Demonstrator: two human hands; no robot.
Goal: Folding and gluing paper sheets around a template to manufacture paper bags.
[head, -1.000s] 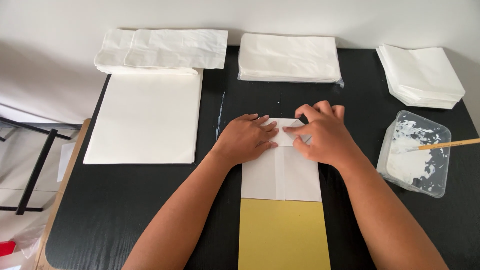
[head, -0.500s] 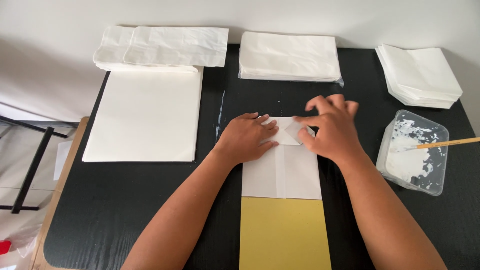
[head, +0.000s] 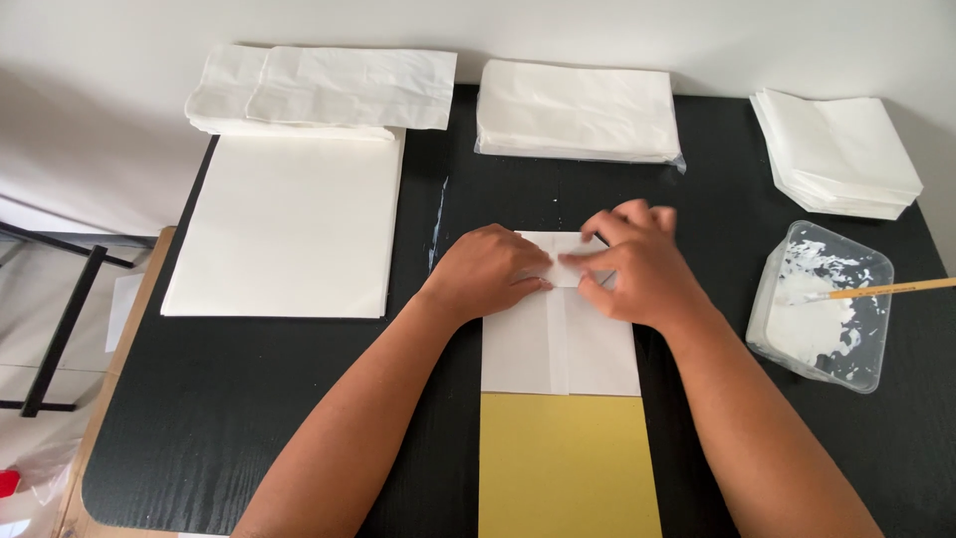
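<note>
Black table (head: 299, 399): paper stacks (head: 578, 110), glue tub (head: 827, 309) nearby

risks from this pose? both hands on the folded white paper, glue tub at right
1. The left hand and right hand press only the top end of the folded white paper; its lower part lies free on the yellow sheet and might skew.
2. The glue tub sits close to the right forearm, with the brush handle jutting over its rim; an elbow swing could tip it.
3. White smears on the black table could mark paper.
</note>
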